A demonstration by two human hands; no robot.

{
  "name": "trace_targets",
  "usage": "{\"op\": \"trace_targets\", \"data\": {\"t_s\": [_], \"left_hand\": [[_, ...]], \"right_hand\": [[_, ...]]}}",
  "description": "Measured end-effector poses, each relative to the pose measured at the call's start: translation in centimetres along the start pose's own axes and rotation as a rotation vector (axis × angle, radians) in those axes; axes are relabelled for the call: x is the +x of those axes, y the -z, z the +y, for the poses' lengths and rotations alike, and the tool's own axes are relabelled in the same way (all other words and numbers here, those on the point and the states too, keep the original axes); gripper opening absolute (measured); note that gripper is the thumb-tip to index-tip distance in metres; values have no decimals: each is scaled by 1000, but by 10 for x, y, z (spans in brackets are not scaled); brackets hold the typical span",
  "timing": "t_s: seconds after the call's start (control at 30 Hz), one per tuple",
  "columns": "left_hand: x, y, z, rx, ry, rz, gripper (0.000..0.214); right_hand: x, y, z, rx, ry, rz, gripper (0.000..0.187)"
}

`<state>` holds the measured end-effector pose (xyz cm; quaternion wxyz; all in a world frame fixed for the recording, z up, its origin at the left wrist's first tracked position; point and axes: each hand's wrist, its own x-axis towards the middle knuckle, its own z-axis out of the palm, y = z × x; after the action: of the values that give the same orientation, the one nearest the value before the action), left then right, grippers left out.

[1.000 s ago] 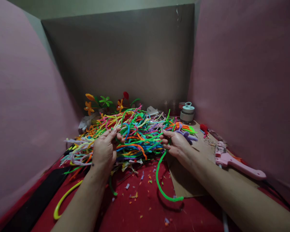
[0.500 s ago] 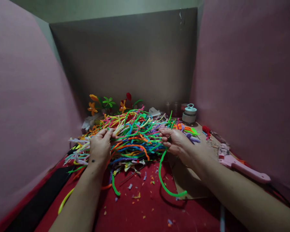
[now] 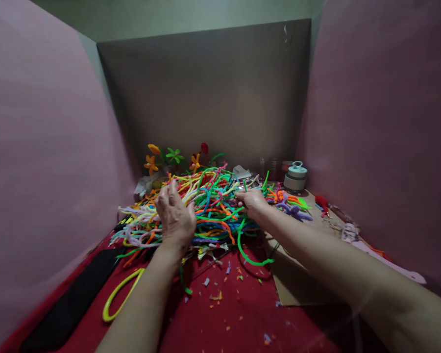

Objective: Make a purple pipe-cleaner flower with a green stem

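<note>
Picking through stems, I'd guess: the right hand (image 3: 253,202) seems pinched on a green stem (image 3: 255,264) curling nearward off the pile (image 3: 215,211); whether the left hand (image 3: 178,218) holds anything, I can't tell. Gentle untangling seems called for. Scraps (image 3: 216,296) litter the red counter (image 3: 194,323) between pink walls (image 3: 40,147).

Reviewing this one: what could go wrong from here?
With the right hand at the pile of overlapping stems, pulling one might drag others along. The right forearm appears close to the pink tool in this view, so it could bump it. Loose scraps on the red cloth might cling to stems.
</note>
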<state>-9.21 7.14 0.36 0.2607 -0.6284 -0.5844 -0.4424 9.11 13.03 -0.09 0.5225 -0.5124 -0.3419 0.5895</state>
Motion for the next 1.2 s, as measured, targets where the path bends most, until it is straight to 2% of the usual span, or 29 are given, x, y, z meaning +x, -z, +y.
{"op": "trace_targets", "data": {"t_s": [0.07, 0.17, 0.27, 0.37, 0.63, 0.8, 0.9, 0.97, 1.03, 1.13, 1.2], "left_hand": [[-6, 1, 16, 2, -130, -49, 65], [-14, -6, 32, -6, -306, -260, 62], [-20, -23, 30, 44, -286, -456, 57], [-24, -36, 23, 87, -230, -531, 56], [-25, -39, 20, 98, -257, -510, 55], [-26, -42, 18, 85, -258, -504, 51], [-25, -42, 18, 49, -254, -487, 49], [-22, -39, 20, -1, -250, -429, 46], [-17, -31, 25, -85, -243, -318, 41], [-9, -4, 42, -319, -176, -168, 31], [-5, 19, 58, -553, -83, -227, 28]], "right_hand": [[0, 0, 0, 15, 30, -4, 32], [-3, 0, -1, 56, 101, 18, 24], [-11, 8, -7, 127, 215, 78, 4], [-29, 23, -19, 205, 336, 110, 15], [-86, 65, -42, 324, 637, 50, 9], [-109, 88, -57, 380, 791, 146, 6], [-122, 103, -70, 425, 852, 124, 8], [-126, 109, -76, 479, 827, 75, 9], [-124, 110, -77, 534, 735, 28, 8], [-113, 99, -70, 594, 552, -39, 10], [-106, 86, -61, 615, 480, -45, 11]]}}
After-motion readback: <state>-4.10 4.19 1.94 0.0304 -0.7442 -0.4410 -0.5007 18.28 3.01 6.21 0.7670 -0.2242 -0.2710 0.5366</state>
